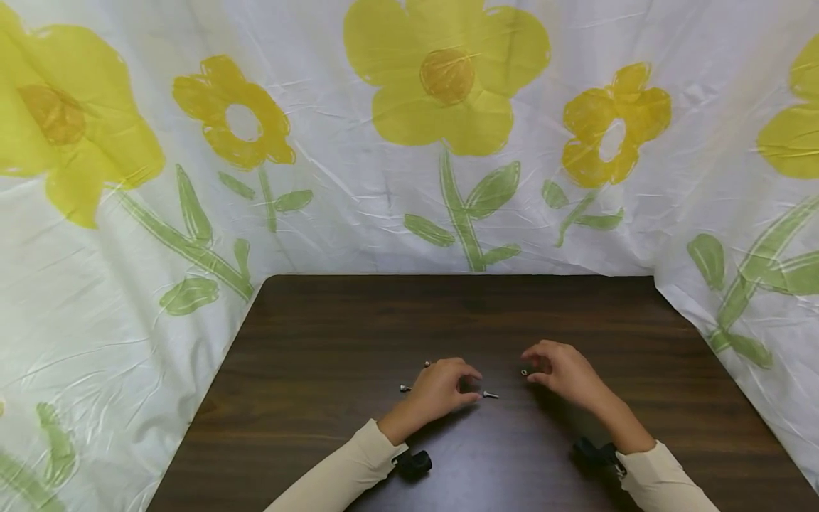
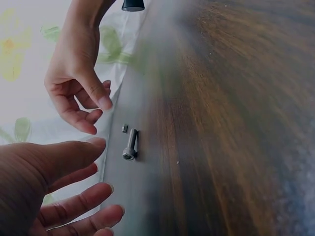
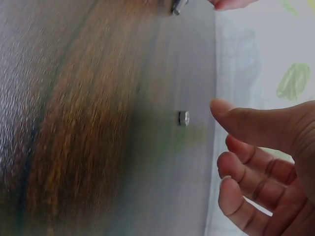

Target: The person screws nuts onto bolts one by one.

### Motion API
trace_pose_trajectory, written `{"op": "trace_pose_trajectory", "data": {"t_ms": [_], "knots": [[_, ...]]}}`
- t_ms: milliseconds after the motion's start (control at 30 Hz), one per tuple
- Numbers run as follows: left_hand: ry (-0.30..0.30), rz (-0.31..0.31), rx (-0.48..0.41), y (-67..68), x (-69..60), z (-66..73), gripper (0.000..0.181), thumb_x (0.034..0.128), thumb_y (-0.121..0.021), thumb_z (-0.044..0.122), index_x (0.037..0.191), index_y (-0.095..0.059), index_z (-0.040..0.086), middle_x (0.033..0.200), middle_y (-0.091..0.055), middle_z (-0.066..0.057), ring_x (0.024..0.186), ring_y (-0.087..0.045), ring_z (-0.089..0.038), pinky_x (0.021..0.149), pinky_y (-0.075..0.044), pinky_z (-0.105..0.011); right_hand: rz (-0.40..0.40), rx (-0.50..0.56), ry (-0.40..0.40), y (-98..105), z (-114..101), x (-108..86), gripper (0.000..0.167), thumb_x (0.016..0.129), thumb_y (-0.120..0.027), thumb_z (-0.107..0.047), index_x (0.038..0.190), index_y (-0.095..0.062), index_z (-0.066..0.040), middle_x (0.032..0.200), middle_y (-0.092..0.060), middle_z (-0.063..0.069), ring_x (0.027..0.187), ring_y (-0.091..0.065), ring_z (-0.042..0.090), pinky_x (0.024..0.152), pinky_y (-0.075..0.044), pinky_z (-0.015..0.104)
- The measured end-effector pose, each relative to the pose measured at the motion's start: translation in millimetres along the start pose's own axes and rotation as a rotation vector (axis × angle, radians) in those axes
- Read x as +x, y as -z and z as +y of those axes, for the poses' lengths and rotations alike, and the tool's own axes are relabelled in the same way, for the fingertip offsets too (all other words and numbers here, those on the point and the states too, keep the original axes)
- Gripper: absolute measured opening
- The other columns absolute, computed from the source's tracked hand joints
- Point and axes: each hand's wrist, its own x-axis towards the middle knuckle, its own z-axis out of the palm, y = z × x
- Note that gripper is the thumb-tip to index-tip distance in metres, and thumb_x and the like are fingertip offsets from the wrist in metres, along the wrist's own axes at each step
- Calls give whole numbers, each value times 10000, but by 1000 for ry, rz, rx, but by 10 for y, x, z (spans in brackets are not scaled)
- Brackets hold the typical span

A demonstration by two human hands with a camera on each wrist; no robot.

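Bolt [image 1: 490, 395] lies on the dark surface [image 1: 448, 313], a nut [image 1: 524, 372] at its two o'clock. Near its nine o'clock is the left grip [image 1: 444, 387], thumb and fingers apart; at the nut's three o'clock is the right grip [image 1: 564, 371], likewise parted. Past the left grip, another bolt [image 1: 403, 388] lies at nine o'clock. Flowered cloth [image 1: 358, 213] hangs at twelve.

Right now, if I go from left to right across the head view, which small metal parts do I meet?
Leftmost screw, small metal piece beyond the left hand, second screw, nut by the right hand.
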Motion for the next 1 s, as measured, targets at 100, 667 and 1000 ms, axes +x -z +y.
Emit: {"op": "trace_pose_trajectory", "data": {"t_ms": [100,667,1000], "knots": [[3,-4,4,-9,21,18,308,834,-860,342,1105,-781,220,933,-693,112,808,-623,-13,658,-484,-175,-24,5,-11,5,24,-7,297,753,-902,-99,1010,-752,-103,833,-623,-68,659,-501,23,572,-453,251],[27,-53,20,-135,101,46,256,828,-860,359,1053,-791,258,878,-654,126,771,-579,3,652,-461,-172,-30,11,-87,-185,160,-4,177,813,-863,-154,955,-761,-126,731,-579,-138,585,-479,-9,535,-424,244],[26,-47,8,-143,111,56,210,823,-865,347,998,-797,253,860,-635,119,757,-566,-3,632,-441,-172,4,2,-100,-232,148,1,128,813,-862,-164,896,-766,-179,725,-586,-157,610,-494,2,547,-433,249]]}}
